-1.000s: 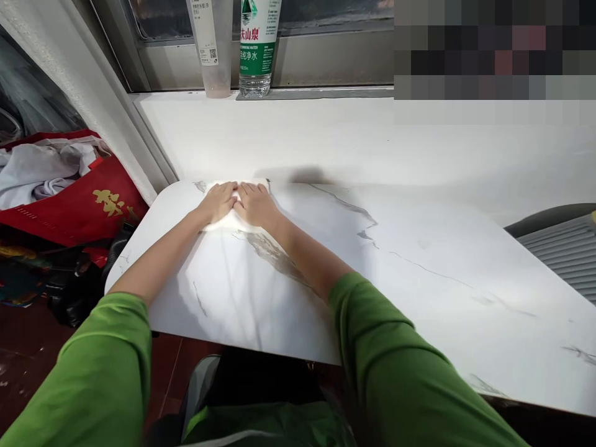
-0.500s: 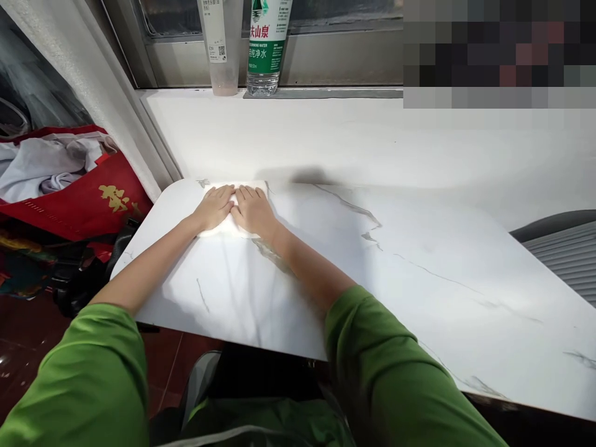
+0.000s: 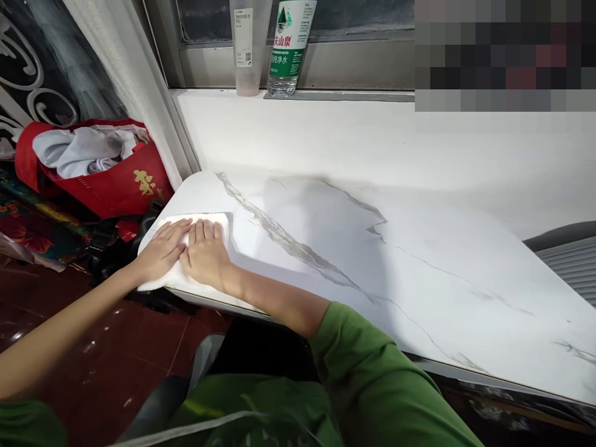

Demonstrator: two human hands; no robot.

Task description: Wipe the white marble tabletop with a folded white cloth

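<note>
Bright light washes the bench (image 3: 442, 248) and the white cloth (image 3: 177, 276); a broad, soft shadow crosses the bench's middle. The dim floor (image 3: 116, 354) shows small glints. Coarse pixelation masks the upper right corner.

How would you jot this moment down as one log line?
left hand: flat on white cloth | right hand: flat on same cloth | white cloth: spread at left end of table

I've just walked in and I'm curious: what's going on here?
A green-clad person has the left hand and right hand side by side, flat on a white cloth. It lies at the left end of a marbled table. Beyond, a water bottle stands on the window ledge.
</note>
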